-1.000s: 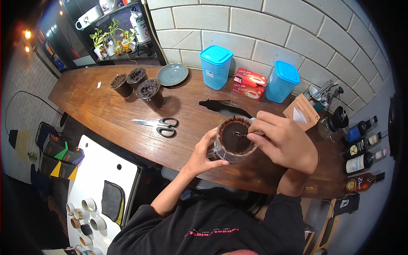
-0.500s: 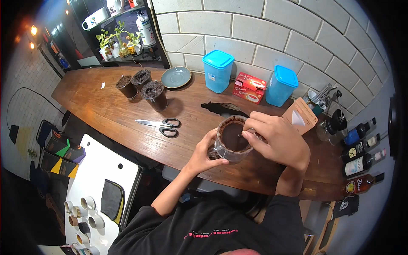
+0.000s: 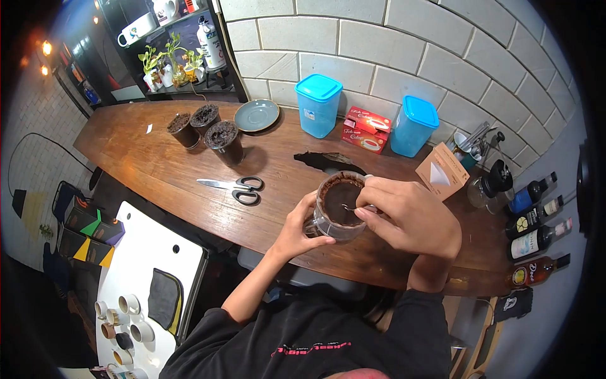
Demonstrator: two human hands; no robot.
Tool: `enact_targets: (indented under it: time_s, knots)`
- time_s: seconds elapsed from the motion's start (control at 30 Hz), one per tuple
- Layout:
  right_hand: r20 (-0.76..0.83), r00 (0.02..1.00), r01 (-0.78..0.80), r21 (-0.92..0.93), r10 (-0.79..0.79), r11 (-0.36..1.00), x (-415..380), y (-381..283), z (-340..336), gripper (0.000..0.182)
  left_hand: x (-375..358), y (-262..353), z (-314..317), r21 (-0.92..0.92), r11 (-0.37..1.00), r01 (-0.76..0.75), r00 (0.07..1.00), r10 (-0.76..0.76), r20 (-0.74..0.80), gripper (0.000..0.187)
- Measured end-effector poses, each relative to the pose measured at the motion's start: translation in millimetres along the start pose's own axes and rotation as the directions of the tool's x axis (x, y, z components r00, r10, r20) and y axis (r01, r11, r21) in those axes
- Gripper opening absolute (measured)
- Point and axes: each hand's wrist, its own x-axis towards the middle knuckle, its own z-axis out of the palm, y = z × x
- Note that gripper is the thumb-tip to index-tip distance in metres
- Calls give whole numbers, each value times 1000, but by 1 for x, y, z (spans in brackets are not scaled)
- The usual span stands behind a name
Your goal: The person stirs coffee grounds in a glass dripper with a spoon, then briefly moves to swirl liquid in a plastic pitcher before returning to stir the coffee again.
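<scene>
A clear glass mug point(image 3: 341, 232) of dark brown liquid, its inner wall streaked with brown residue, is gripped by my left hand point(image 3: 295, 228) from its left side, thumb along the front. Over the rim, my right hand point(image 3: 413, 218) pinches a thin metal spoon point(image 3: 346, 207) that dips into the liquid; most of the spoon is hidden by fingers and liquid. Black-handled scissors point(image 3: 243, 189) lie slightly spread to the left of the mug. Behind the mug sits a dark, jagged-edged piece or hollow point(image 3: 325, 162) in the wooden counter.
Three glasses of dark crumbly material point(image 3: 224, 144) stand at the back left beside a grey saucer point(image 3: 257, 116). Blue-lidded containers point(image 3: 317, 112), a red tea box point(image 3: 366, 131) and a brown carton point(image 3: 440, 172) line the wall. Several bottles point(image 3: 529, 243) stand at right.
The view has shifted slightly. The spoon's metal shows more clearly above the liquid as my right hand has moved it within the mug. Left hand keeps its hold.
</scene>
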Motion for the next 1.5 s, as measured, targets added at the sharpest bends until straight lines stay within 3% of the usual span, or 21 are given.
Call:
enact_targets:
  time_s: [0.4,0.47,0.7,0.9,1.03,1.27,1.33,1.5]
  knots:
    - [-157,988,-4,27,8,1000,3,5,2,13,2,-4,-3,33,998,-57,998,56,17,96]
    - [-207,971,-123,17,124,992,4,-5,-3,15,2,-8,-4,34,997,-64,997,63,35,96]
    - [-354,901,-247,52,249,968,11,-24,18,15,2,-11,-6,78,987,-142,988,136,70,95]
    - [-363,860,-373,30,358,927,8,-30,41,13,2,-12,-3,-72,994,-86,994,91,67,92]
    - [-366,840,-402,78,401,912,-1,-24,44,13,2,-11,-5,-53,995,-83,994,87,73,92]
    - [-383,883,-287,15,271,958,-18,-7,44,18,2,-11,-7,28,992,-122,991,120,64,92]
    - [-482,865,-206,-91,138,974,-21,-9,44,19,2,-11,-8,58,990,-132,990,129,57,91]
    - [-582,813,-157,-171,29,973,-22,-15,38,17,1,-8,-6,73,992,-103,994,100,40,91]
